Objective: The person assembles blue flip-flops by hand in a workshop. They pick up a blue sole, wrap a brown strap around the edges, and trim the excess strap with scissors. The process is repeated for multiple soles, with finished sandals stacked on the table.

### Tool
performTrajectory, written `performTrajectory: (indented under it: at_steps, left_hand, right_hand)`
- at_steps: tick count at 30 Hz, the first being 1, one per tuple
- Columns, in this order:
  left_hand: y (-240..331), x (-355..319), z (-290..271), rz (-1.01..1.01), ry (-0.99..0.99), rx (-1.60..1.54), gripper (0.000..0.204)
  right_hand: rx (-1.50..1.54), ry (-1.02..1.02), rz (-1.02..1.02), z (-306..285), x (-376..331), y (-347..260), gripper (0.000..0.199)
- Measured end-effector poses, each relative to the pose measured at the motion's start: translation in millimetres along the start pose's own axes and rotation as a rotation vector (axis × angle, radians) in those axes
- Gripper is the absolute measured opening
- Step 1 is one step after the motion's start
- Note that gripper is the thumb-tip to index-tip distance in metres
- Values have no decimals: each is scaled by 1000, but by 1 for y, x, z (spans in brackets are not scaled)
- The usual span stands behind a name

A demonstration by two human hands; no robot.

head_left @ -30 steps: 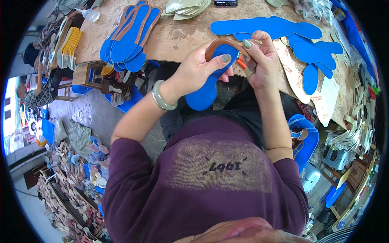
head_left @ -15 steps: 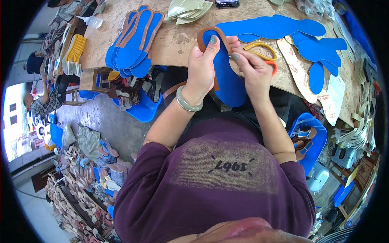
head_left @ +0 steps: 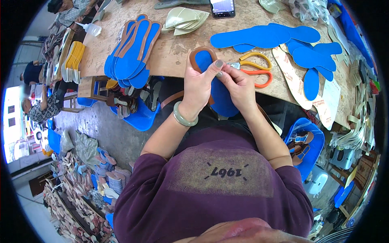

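Note:
A blue shoe insole (head_left: 223, 99) with a brown strip along its rim is held upright in front of me, at the table's front edge. My left hand (head_left: 198, 83) grips it, with the thumb on the blue face and the brown-edged end above the fingers. The fingers of my right hand (head_left: 242, 84) are pinched together at the insole's right edge, close to the left thumb. Whether they press the strip or the blue sheet I cannot tell. Just beyond my right hand lie scissors (head_left: 256, 60) with one yellow and one orange handle loop, their blades partly hidden by the hand.
Brown-edged blue insoles (head_left: 131, 60) lie piled at left. Plain blue insole pieces (head_left: 263, 36) and patterned strips (head_left: 289, 73) lie right. At the back are a phone (head_left: 222, 9) and cream pieces (head_left: 185, 20). Blue baskets (head_left: 304, 152) of shoe parts stand below; people (head_left: 42, 103) are far left.
My right hand has moved in against the left thumb, covering more of the insole. The insole stands lower against the table. The view has shifted, showing more of the table's back.

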State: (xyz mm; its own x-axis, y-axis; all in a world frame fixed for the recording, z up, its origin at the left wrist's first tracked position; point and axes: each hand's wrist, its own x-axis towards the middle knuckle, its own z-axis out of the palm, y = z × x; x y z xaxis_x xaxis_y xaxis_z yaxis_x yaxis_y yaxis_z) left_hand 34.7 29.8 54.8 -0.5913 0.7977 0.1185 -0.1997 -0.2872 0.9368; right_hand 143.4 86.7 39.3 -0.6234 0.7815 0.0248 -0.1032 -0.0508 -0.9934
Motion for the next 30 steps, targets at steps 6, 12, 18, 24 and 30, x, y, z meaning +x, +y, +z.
performTrajectory:
  at_steps: [6,12,18,24,30]
  left_hand:
    - [4,-4,-6,-56,51,-55,15]
    - [6,-9,-9,-69,24,-203,18]
    - [29,-9,-6,-78,-2,-82,22]
    - [81,17,-7,431,-124,83,45]
    - [31,8,-36,19,-23,-214,33]
  right_hand:
    - [127,-60,49,-4,-3,0,22]
    - [-127,-93,34,-14,-15,2,22]
    - [-120,-147,-87,-6,-13,-10,18]
    - [-315,-32,-492,29,25,-68,18]
    - [173,-266,79,27,56,-38,20]
